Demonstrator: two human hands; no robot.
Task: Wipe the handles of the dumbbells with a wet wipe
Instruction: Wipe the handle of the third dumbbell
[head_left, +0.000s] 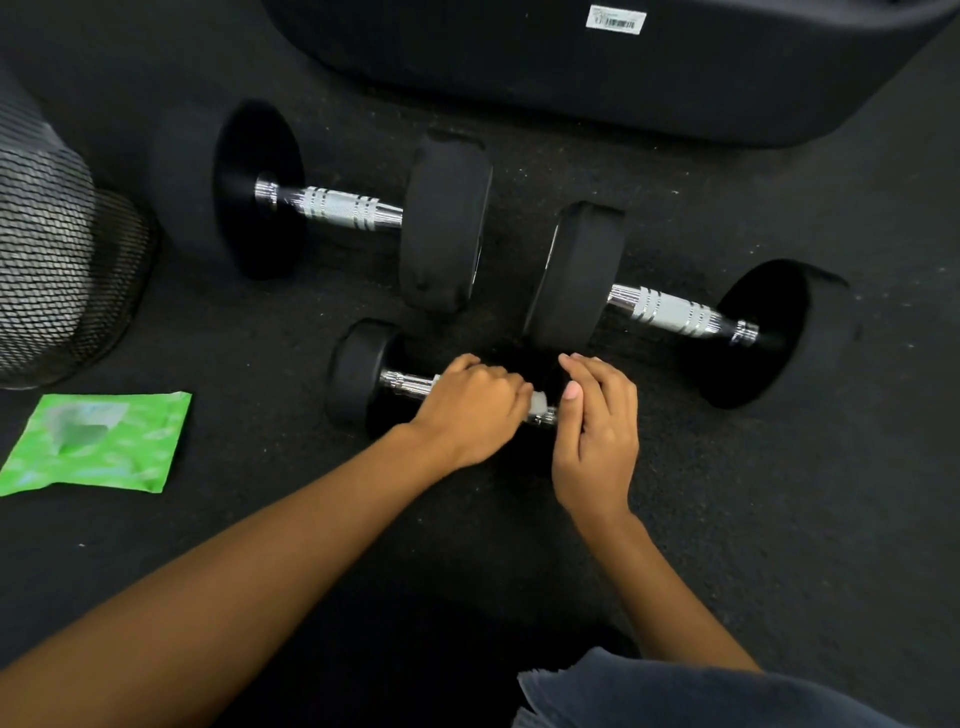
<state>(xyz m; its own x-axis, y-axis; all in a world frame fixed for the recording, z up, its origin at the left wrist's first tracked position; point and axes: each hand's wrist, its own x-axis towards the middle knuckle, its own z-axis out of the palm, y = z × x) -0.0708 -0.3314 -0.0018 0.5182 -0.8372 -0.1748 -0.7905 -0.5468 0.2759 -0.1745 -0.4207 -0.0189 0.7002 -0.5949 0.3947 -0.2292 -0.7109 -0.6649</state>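
Take the small dumbbell (363, 379) as the landmark, lying on the dark floor (727, 519). Far beyond it sits a black pad (597, 67), the biggest thing in view. Well to its left stands a mesh bin (62, 270). Two big dumbbells lie just beyond it, the left dumbbell (332, 205) up and to the left and the right dumbbell (670, 312) up and to the right, its near head almost touching. Both of their handles are bare and unattended. Left of the small dumbbell and a little nearer lies a green wipes pack (98, 441). On the small dumbbell itself, the right hand (597, 431) is cupped over the right head, fingers curled on top and thumb on the inner side, seemingly steadying it. The left hand (472, 410) is closed round the handle, and a corner of white wipe (538, 402) shows at its fingertips, so the wipe is pressed against the handle. The step in hand looks like wiping this first handle, near its right end. The bare chrome on the left probably calls for sliding or twisting the grip that way next, then moving on to the big dumbbells.
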